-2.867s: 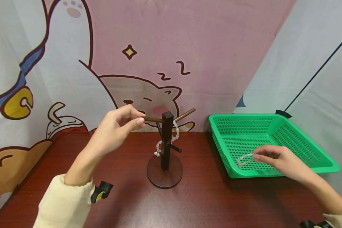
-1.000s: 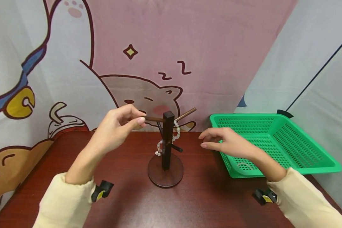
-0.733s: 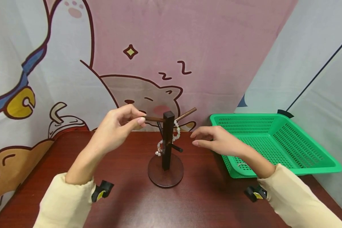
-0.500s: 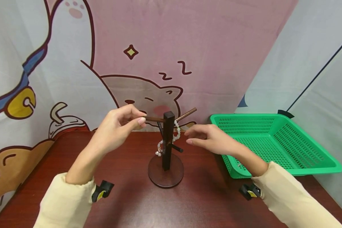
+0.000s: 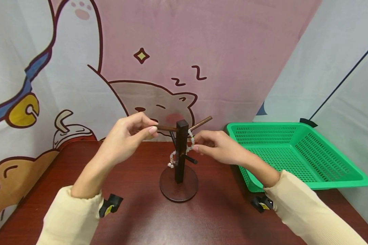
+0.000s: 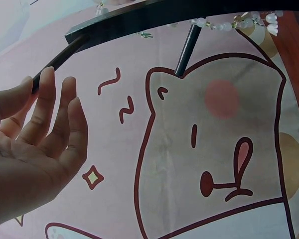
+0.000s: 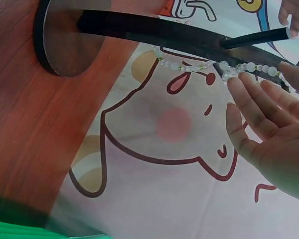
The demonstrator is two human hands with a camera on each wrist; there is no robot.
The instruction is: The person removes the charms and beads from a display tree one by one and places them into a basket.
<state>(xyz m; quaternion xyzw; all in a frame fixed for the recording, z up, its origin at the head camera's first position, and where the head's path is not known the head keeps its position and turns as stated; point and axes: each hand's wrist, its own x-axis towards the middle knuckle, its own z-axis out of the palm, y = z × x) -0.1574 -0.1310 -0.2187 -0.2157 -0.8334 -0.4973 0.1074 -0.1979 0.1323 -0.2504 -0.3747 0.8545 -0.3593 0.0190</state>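
A dark wooden stand (image 5: 181, 153) on a round base rises from the table, with pegs sticking out at different heights. My left hand (image 5: 125, 136) pinches the end of its upper left peg (image 5: 166, 128) between thumb and fingers. Clear beads with green accents (image 5: 192, 139) hang from the upper right peg (image 5: 202, 123). More beads with a small white flower charm (image 5: 170, 165) hang lower, left of the post. My right hand (image 5: 216, 146) is at the upper beads, thumb and fingertips apart around the bead strand (image 7: 261, 67) in the right wrist view.
A green plastic basket (image 5: 294, 187) stands on the right, its near left corner behind my right forearm. The reddish-brown table (image 5: 135, 190) ends at a cartoon-printed cloth (image 5: 239, 61). A short dark peg (image 5: 190, 159) points toward the front right.
My right hand has let go of a clear bead bracelet in the basket and moved left to the beads on the stand. My left hand has kept its pinch on the peg.
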